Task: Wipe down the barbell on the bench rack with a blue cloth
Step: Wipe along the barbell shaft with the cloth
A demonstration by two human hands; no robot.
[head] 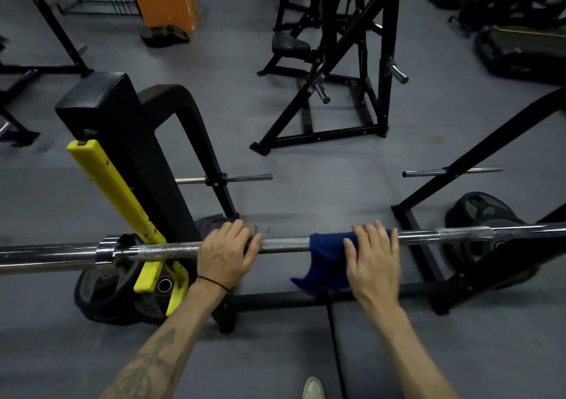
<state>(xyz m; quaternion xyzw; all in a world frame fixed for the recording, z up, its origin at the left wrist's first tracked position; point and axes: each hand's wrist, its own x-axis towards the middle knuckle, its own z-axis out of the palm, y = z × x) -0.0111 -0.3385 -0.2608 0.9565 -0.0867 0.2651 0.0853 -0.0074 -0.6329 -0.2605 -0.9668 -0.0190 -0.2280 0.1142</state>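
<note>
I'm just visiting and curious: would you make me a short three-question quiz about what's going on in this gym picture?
1. True or false: the blue cloth is draped over the barbell.
2. Which hand presses the cloth on the bar? A) left hand B) right hand C) neither
3. Fill in: the rack's bar-rest guard to the left of the left hand is coloured ____.

Key: 1 true, with one end hanging below the bar. 2 B; the left hand grips the bare knurled steel. 3 yellow.
</note>
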